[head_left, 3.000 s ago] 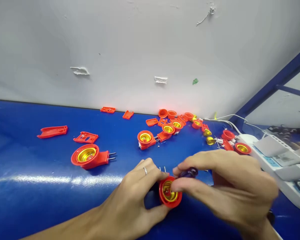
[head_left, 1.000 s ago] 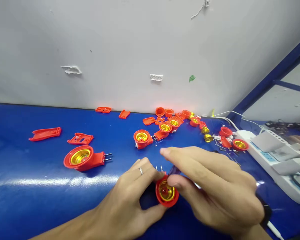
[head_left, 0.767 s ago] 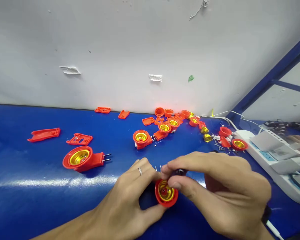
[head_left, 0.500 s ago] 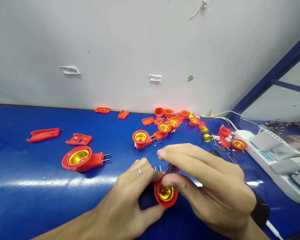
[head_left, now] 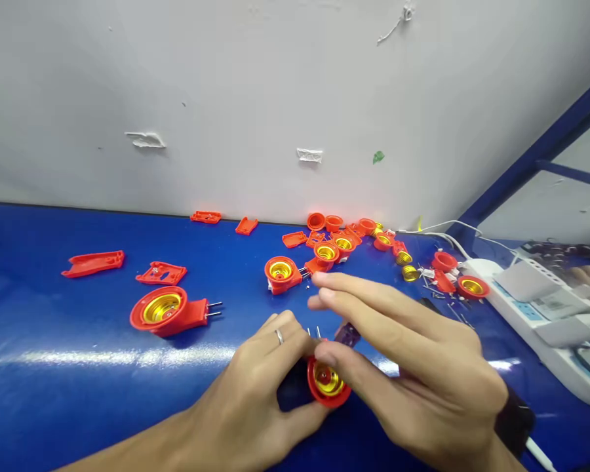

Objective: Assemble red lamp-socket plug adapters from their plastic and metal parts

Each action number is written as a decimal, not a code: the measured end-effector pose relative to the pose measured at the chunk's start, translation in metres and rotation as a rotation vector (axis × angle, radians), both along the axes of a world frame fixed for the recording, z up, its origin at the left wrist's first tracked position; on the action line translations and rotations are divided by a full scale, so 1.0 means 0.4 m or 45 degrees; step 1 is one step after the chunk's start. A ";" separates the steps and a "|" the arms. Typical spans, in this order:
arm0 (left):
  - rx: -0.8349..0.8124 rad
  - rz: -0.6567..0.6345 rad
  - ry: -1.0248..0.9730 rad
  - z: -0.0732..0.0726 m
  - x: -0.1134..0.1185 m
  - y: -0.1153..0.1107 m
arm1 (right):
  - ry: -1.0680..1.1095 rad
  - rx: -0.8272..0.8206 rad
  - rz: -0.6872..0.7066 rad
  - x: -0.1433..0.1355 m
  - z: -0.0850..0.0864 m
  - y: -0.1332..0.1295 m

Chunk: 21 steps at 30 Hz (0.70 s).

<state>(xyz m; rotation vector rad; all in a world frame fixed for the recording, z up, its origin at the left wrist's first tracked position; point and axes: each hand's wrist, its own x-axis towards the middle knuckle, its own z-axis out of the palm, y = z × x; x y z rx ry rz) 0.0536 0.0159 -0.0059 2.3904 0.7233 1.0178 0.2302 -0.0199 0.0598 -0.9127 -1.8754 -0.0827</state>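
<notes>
A red lamp socket (head_left: 328, 387) with a gold threaded inside and two metal prongs is at the front centre of the blue table. My left hand (head_left: 260, 387), with a ring on one finger, grips it between thumb and fingers from the left. Over its right side is my right hand (head_left: 413, 367), closed around a dark purple, translucent handle (head_left: 347, 335); the tool's lower end is hidden. The right thumb lies at the socket's rim. Another red socket with prongs (head_left: 170, 311) rests to the left, and a third (head_left: 281, 273) sits beyond my hands.
Red plastic covers (head_left: 94, 263) lie at the left and along the wall. Several red cups, gold sleeves (head_left: 410, 273) and small metal pins are scattered at the back right. A white power strip (head_left: 535, 321) with plugs runs along the right; a dark object (head_left: 516, 419) is beside my right wrist.
The view has shifted slightly, so the table items appear a little further right. My right hand's fingers and the purple handle have tilted a little; both hands keep their holds.
</notes>
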 end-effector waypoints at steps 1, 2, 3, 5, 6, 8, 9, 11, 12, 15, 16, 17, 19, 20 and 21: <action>-0.003 -0.017 0.001 0.001 0.001 0.000 | -0.006 0.000 0.055 0.000 -0.003 0.000; -0.013 -0.048 -0.003 0.003 0.001 0.000 | -0.006 -0.006 0.104 0.002 -0.004 -0.001; -0.025 -0.073 -0.008 0.004 0.002 0.001 | -0.002 -0.020 0.142 0.004 -0.004 -0.003; -0.039 -0.067 -0.015 0.005 0.002 0.002 | -0.024 -0.094 0.186 0.014 0.003 -0.006; -0.046 -0.068 -0.012 0.005 0.002 0.002 | -0.047 -0.133 0.208 0.019 0.009 -0.007; -0.057 -0.068 0.005 0.005 0.000 0.002 | -0.073 -0.191 0.261 0.030 0.022 -0.009; -0.060 -0.069 0.004 0.005 0.000 0.002 | -0.063 -0.207 0.286 0.035 0.028 -0.008; -0.071 -0.077 -0.002 0.006 -0.001 0.001 | -0.032 -0.198 0.287 0.040 0.036 -0.006; -0.079 -0.079 -0.001 0.006 -0.001 0.000 | -0.021 -0.180 0.242 0.041 0.038 -0.004; -0.079 -0.067 0.010 0.006 -0.001 0.000 | -0.117 -0.036 -0.021 0.038 0.036 -0.001; -0.072 -0.064 0.010 0.006 -0.001 0.000 | -0.164 0.008 -0.088 0.036 0.035 -0.001; -0.067 -0.059 0.009 0.005 -0.001 0.000 | -0.201 0.037 -0.113 0.034 0.034 -0.001; -0.065 -0.069 0.010 0.004 -0.001 0.001 | -0.223 0.028 -0.041 0.029 0.034 -0.004; -0.068 -0.076 0.010 0.003 -0.001 0.002 | -0.190 0.003 0.026 0.026 0.035 -0.006; -0.067 -0.080 0.010 0.003 -0.001 0.002 | -0.141 -0.031 0.088 0.024 0.035 -0.008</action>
